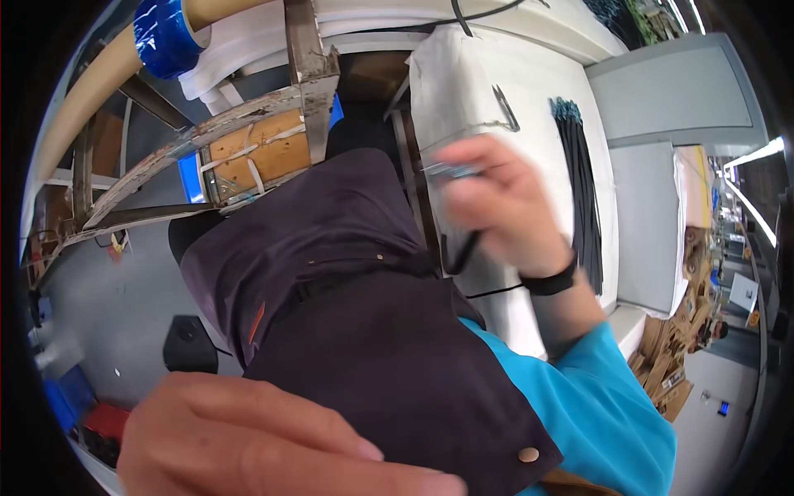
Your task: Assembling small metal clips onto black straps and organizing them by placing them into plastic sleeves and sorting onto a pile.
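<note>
Head view, single frame, items as I log them from my remote seat. Right hand: raised at centre right, motion-blurred, fingers curled together and pinching a small blurred metallic piece at the fingertips; what the piece is I cannot tell. A black wristband sits on that wrist, with a bright blue sleeve running down to the near right. A thin black cable hangs just below the hand, against the white surface. Left hand: very near the camera at the lower left, fingers extended and lying close together, holding nothing that I can see; whether it touches the dark cloth beside it I cannot tell. Dark purple garment: fills the middle of the view, with a snap button at its near right corner. Counter: white-covered, far right of centre, behind the right hand. On it a bundle of black cable ties lies lengthwise to the right of the hand, well apart from it, and a bent metal clip lies farther off. Far left: a worn wooden frame and a roll of blue tape on a pale tube.
</note>
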### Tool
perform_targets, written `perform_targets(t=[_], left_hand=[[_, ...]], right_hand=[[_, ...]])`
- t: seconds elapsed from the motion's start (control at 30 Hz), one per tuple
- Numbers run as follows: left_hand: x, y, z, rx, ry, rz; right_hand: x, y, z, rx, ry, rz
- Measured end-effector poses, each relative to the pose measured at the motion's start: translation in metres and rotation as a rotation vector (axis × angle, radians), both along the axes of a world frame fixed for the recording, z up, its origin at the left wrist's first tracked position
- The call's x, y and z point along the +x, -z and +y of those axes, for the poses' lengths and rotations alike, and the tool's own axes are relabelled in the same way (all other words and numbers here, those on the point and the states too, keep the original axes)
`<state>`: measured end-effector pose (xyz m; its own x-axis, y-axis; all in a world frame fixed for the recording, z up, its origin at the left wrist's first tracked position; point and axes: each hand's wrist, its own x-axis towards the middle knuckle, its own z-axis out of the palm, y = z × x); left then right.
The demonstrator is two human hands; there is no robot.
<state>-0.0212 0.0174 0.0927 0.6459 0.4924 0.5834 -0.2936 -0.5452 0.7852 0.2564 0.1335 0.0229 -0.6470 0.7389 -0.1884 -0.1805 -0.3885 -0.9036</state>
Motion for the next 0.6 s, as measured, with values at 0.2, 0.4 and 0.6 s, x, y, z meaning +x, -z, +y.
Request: perform_targets(t=[0.2, 0.4, 0.6], left_hand=[[-0.053, 0.008, 0.002, 0.289, 0.403, 0.391], [-0.039, 0.004, 0.027, 0.331, 0.377, 0.344], [-0.035, -0.004, 0.014, 0.241, 0.251, 0.347]], right_hand=[[0.197, -0.14, 0.013, 0.663, 0.837, -0.942], [0.301, -0.204, 0.018, 1.086, 1.017, -1.568], [0.33, -0.067, 0.107, 0.992, 0.765, -1.563]])
